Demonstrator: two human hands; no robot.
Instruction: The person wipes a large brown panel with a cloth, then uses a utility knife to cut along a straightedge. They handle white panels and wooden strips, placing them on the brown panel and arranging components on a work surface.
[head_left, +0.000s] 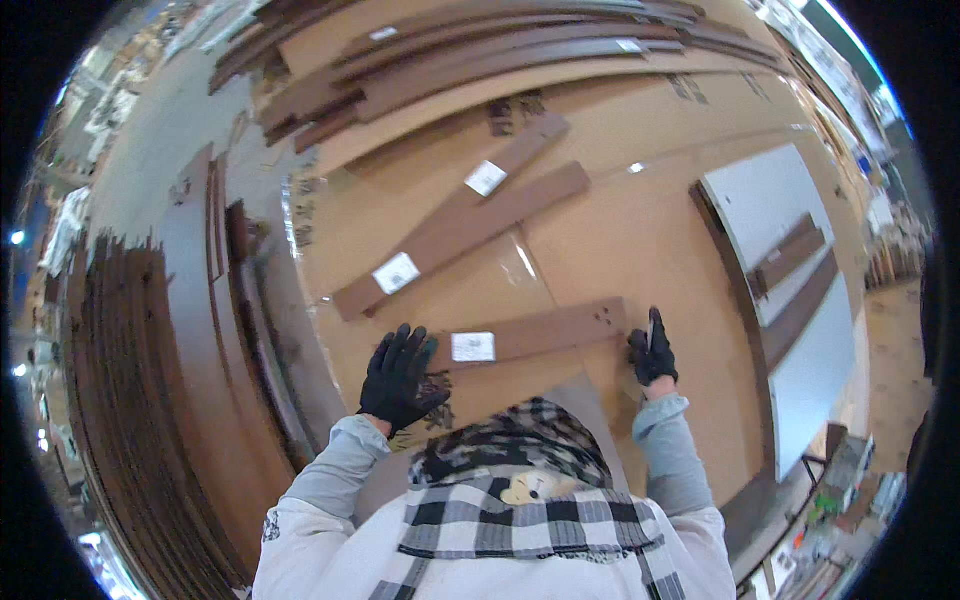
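Observation:
A short brown board with a white label near its left end and a few small dark holes near its right end lies in front of me on the cardboard. My left hand, in a black glove, is spread open at the board's left end, fingertips at its edge. Just past the right end is my right hand, also gloved in black. Its fingers are curled, with a slim dark shape pointing up from them; what it is I cannot make out. Two more labelled brown boards lie crossed farther off.
Cardboard covers the work surface. Long brown boards are stacked at the far side, and many more brown boards stand at the left. At the right lie white panels with brown strips on top.

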